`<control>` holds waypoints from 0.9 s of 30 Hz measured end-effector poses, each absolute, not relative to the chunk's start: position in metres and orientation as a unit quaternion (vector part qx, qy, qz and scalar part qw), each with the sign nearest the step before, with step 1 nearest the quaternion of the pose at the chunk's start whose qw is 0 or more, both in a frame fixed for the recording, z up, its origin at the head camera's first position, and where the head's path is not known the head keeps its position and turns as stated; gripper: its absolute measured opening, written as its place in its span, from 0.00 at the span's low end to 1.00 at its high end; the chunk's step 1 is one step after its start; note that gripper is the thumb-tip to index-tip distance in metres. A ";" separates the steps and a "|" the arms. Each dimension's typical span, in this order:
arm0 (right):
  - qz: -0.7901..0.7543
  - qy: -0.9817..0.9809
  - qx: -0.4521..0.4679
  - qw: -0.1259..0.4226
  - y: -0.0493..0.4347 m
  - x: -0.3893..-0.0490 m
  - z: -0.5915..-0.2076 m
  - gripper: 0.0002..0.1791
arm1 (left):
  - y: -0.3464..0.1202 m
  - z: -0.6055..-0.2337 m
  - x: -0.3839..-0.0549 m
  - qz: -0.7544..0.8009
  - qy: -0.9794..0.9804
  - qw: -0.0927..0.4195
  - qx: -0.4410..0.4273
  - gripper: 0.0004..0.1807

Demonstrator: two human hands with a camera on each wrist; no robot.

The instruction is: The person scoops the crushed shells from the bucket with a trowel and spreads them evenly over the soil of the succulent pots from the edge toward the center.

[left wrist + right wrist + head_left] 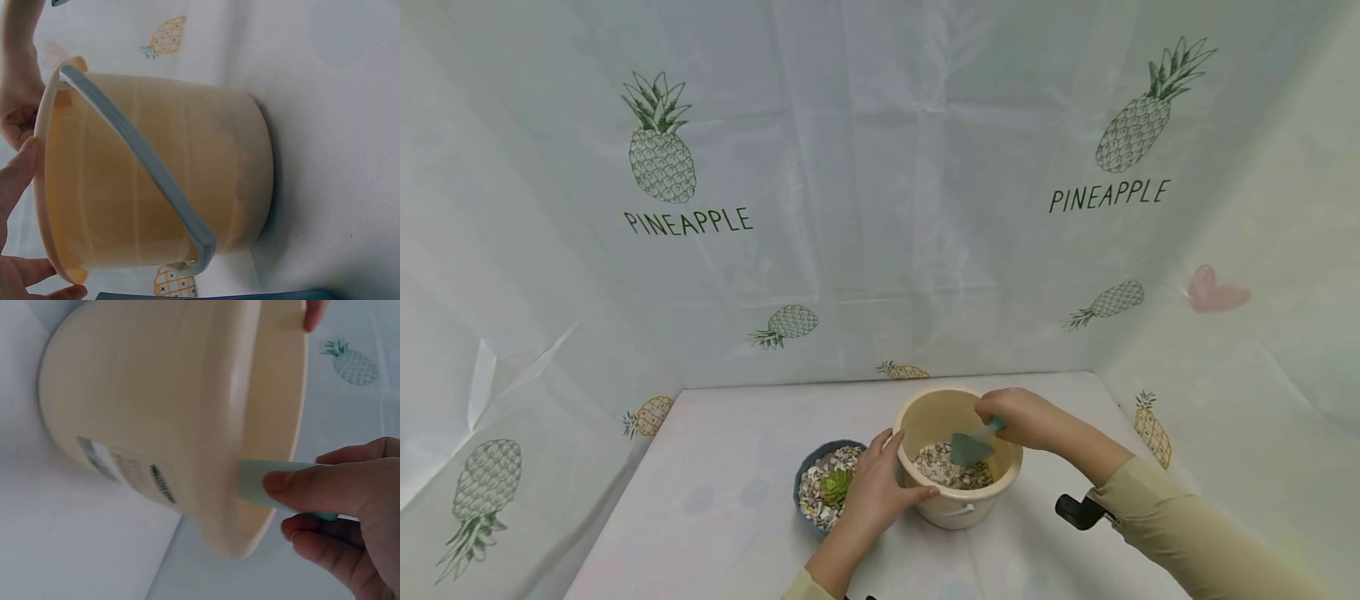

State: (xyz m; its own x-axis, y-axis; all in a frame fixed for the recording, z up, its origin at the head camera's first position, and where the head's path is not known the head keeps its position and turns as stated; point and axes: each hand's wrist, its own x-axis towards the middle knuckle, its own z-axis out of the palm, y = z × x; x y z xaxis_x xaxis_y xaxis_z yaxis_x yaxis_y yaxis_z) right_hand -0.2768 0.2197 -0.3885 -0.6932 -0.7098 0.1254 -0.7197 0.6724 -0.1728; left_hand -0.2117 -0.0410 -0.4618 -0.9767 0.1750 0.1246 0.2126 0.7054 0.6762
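A cream bucket (pixel 951 510) stands upright on the table with a layer of gravel (pixel 934 463) inside. My left hand (pixel 880 490) holds its rim at the near left, thumb and fingers spread along the edge. My right hand (pixel 1018 417) grips the light teal handle (pixel 253 478) of a small shovel (pixel 972 450) over the far right rim. Its blade is inside the bucket, just above or touching the gravel; I cannot tell which. Left of the bucket, partly behind my left hand, sits a blue pot (pixel 800 500) with gravel and a green succulent (pixel 835 486).
The white table (pixel 700 467) is backed and flanked by pale sheeting (pixel 880 208) printed with pineapples. A grey bucket handle (pixel 147 157) hangs down against the bucket's side. A black device (pixel 1078 511) is on my right wrist.
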 end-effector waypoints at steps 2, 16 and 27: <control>0.095 -0.914 0.393 0.016 0.216 -0.277 -0.386 0.19 | -0.041 -0.462 -0.212 -0.369 -0.923 0.022 -0.103 0.58; 0.191 -0.908 0.366 -0.073 0.216 -0.282 -0.377 0.18 | -0.041 -0.463 -0.213 -0.374 -0.921 0.027 -0.104 0.58; 0.370 -0.872 0.293 -0.129 0.229 -0.290 -0.406 0.13 | -0.041 -0.465 -0.213 -0.372 -0.922 0.034 -0.101 0.58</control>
